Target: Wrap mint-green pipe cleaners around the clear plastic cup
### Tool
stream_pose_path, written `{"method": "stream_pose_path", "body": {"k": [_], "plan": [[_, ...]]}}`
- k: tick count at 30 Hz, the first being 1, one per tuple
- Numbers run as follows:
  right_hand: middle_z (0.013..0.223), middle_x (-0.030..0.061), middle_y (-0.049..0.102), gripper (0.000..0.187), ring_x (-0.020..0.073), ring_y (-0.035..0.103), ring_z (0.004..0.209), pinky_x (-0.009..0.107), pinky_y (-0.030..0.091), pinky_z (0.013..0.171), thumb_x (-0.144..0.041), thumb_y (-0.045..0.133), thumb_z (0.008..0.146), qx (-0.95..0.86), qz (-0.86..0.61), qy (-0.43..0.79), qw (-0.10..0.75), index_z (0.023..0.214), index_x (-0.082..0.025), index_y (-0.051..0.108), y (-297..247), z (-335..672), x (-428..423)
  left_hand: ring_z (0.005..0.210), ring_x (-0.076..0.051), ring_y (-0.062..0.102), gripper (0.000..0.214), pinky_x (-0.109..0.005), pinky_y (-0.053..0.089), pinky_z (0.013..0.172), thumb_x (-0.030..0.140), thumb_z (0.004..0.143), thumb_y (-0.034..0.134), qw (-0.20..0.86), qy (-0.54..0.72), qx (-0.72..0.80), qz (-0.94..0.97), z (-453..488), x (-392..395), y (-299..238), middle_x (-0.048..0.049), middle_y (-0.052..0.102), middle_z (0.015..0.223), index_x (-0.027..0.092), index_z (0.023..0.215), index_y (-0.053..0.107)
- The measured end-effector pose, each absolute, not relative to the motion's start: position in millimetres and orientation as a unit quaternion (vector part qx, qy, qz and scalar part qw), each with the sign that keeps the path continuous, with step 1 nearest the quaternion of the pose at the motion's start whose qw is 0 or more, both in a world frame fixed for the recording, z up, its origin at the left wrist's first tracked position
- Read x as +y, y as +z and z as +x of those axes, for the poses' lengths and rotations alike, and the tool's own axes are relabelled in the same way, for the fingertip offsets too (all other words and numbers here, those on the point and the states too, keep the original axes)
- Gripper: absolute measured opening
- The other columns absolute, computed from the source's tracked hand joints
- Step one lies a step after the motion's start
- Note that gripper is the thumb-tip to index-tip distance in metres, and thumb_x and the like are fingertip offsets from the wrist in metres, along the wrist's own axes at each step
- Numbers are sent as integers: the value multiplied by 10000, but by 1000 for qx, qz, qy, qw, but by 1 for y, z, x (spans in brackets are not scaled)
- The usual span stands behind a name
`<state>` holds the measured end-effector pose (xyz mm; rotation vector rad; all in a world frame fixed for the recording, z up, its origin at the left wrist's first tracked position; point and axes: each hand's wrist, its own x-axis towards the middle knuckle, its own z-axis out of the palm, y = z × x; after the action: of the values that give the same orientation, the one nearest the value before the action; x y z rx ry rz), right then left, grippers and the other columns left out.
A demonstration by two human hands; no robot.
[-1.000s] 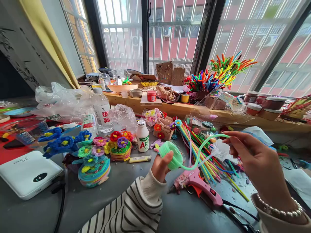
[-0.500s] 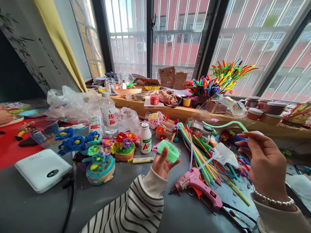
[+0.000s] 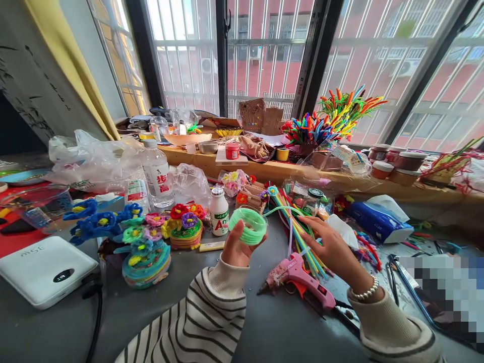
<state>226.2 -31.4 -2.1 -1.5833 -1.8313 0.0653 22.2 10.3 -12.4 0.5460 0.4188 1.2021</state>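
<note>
Green pipe-cleaner coil: clamped in left hand. Loose tail met by right hand at coil's 3 o'clock, grip unclear. Pink glue gun laid at 5 o'clock.

A single head-worn view, directed forward and down across the worktop.
The scene is taken from the person's head: the left hand and right hand are caught close in the lower middle, the worktop is spread beyond them, and the windows are faced at the far side.

Left hand hides green coil's underside; pixelated patch blurs tabletop.
</note>
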Motion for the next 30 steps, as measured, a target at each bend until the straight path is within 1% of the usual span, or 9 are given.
{"method": "stream_pose_path", "body": {"k": [4, 8, 10, 12, 14, 17, 20, 25, 30], "plan": [[1196, 112, 542, 417, 240, 482, 1116, 403, 383, 935, -330, 506, 762, -712, -635, -6, 299, 1142, -163, 541, -15, 233, -24, 791, -221, 645, 434, -284, 537, 620, 469, 586, 673, 768, 551, 183, 270, 17, 12, -9, -43, 667, 847, 156, 878, 602], [1300, 209, 390, 420, 347, 329, 1210, 549, 270, 949, -287, 468, 776, -653, -694, -83, 292, 1143, -90, 513, -12, 240, -33, 804, -205, 640, 355, -280, 534, 639, 377, 613, 681, 767, 546, 193, 276, 19, 16, -10, -35, 659, 861, 169, 886, 591], [1203, 204, 473, 361, 327, 436, 1115, 523, 331, 896, -303, 416, 816, -639, -709, -98, 282, 1094, -101, 527, -8, 238, -45, 788, -187, 637, 306, -278, 531, 652, 302, 602, 699, 764, 552, 205, 265, 23, 17, -11, -24, 660, 820, 166, 853, 589], [889, 106, 616, 301, 229, 590, 810, 390, 452, 736, -379, 392, 841, -657, -707, -73, 252, 890, -158, 591, -8, 229, -60, 749, -170, 635, 296, -276, 530, 645, 251, 581, 714, 763, 555, 220, 247, 26, 19, -12, -20, 660, 786, 160, 830, 584], [691, 40, 607, 338, 177, 589, 653, 307, 466, 625, -439, 408, 830, -678, -699, -45, 221, 681, -188, 580, -13, 217, -72, 718, -162, 632, 315, -275, 533, 628, 235, 567, 723, 764, 556, 230, 234, 28, 20, -13, -22, 661, 781, 158, 836, 578], [744, 55, 619, 294, 196, 596, 714, 302, 471, 646, -470, 564, 723, -688, -698, -30, 197, 722, -176, 578, -28, 199, -82, 718, -161, 633, 293, -288, 541, 631, 263, 602, 700, 763, 560, 237, 221, 27, 22, -14, -19, 659, 800, 168, 848, 572], [787, 80, 628, 306, 225, 603, 755, 315, 480, 653, -404, 672, 633, -682, -707, -21, 185, 787, -154, 585, -41, 191, -83, 705, -156, 633, 211, -302, 545, 627, 272, 650, 654, 755, 571, 252, 202, 26, 23, -15, -1, 649, 791, 191, 820, 559], [822, 93, 623, 206, 222, 609, 754, 322, 482, 653, -305, 589, 691, -668, -721, -9, 186, 818, -143, 587, -46, 194, -80, 697, -157, 630, 174, -325, 539, 656, 256, 659, 640, 751, 570, 268, 197, 26, 20, -12, 1, 635, 770, 191, 793, 552], [847, 119, 616, 242, 240, 600, 767, 357, 476, 690, -252, 526, 682, -673, -716, 1, 184, 869, -109, 585, -45, 193, -81, 709, -173, 629, 190, -330, 534, 644, 298, 659, 644, 758, 555, 279, 199, 24, 20, -13, -6, 633, 771, 193, 790, 556]]}}
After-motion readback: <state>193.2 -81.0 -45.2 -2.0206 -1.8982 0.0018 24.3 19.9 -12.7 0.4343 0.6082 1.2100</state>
